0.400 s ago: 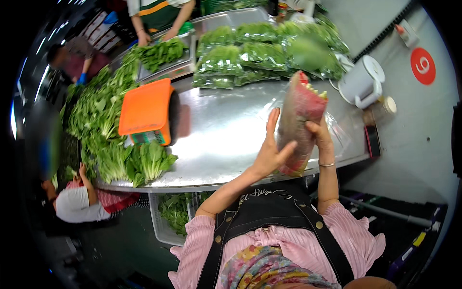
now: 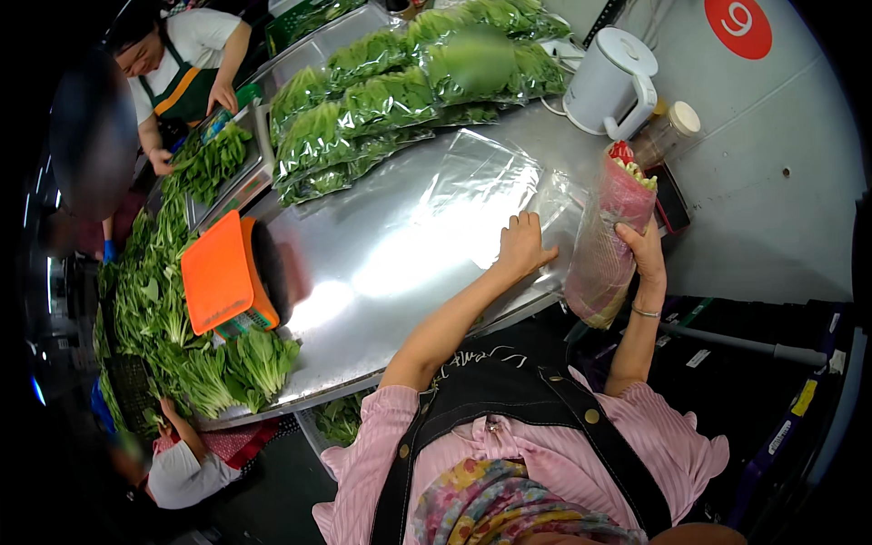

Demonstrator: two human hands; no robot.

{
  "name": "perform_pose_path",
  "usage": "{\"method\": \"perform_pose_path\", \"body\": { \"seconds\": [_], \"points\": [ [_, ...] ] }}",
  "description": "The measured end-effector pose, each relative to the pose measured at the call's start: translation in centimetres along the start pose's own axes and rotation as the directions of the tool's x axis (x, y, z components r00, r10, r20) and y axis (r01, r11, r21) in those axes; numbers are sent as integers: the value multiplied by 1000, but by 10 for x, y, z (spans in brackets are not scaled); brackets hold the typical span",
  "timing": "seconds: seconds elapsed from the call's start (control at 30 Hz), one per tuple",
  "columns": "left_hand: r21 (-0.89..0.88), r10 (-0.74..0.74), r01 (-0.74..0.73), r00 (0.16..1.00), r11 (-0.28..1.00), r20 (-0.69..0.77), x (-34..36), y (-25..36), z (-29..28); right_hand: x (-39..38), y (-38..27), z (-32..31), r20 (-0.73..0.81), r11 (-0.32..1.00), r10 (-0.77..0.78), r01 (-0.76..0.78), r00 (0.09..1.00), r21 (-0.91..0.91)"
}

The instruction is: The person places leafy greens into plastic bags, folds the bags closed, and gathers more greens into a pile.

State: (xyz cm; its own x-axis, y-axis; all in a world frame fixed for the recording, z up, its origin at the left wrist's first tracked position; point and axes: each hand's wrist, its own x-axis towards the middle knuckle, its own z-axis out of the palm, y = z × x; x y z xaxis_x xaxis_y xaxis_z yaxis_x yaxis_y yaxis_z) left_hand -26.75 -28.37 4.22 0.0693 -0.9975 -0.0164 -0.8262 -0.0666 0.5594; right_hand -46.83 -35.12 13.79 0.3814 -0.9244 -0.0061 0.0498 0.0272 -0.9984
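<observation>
In my right hand [image 2: 643,250] is a long bundle [image 2: 610,254] wrapped in red netting and clear plastic, with pale yellow-green pieces at its top end, held upright at the right side of the steel table [image 2: 381,218]. My left hand [image 2: 520,247] is open on the table, left of the bundle, fingers touching or just over thin clear plastic bags [image 2: 468,177]. An orange-topped scale [image 2: 218,268] stands farther left, beside heaped leafy greens [image 2: 150,295] and bunches near the front edge.
Bagged greens [image 2: 381,95] line the back. A white kettle [image 2: 604,82], a jar [image 2: 677,127] and a dark phone [image 2: 672,200] sit by the right wall. A co-worker [image 2: 177,73] handles greens at a tray scale; other workers are at the left. A crate [image 2: 331,418] is under the table.
My left hand has left the bundle and moved to the plastic bags. My right hand has carried the bundle rightward. The view has shifted, showing more of the co-worker at back left.
</observation>
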Motion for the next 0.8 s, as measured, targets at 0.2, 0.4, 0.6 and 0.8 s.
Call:
{"method": "perform_pose_path", "body": {
  "seconds": [0.2, 0.4, 0.6, 0.8],
  "points": [
    [285, 41, -31, 999, 958, -27, 6, -11, 43, 2, 11, -9, -55, 999, 49, -48, 997, 15],
    [203, 44, 9, 966, 979, -256, -3, -33, 16, 2, 7, -22, -62, 999, 26, -25, 998, 25],
    [-72, -37, 8, 907, 997, -419, 3, -70, -19, 8, 5, -8, -56, 999, 28, -27, 998, 32],
    [-42, -393, 405, 850, 913, -352, 16, -109, -42, 11, 10, 3, 14, 998, 30, -31, 999, 62]
  ]
}}
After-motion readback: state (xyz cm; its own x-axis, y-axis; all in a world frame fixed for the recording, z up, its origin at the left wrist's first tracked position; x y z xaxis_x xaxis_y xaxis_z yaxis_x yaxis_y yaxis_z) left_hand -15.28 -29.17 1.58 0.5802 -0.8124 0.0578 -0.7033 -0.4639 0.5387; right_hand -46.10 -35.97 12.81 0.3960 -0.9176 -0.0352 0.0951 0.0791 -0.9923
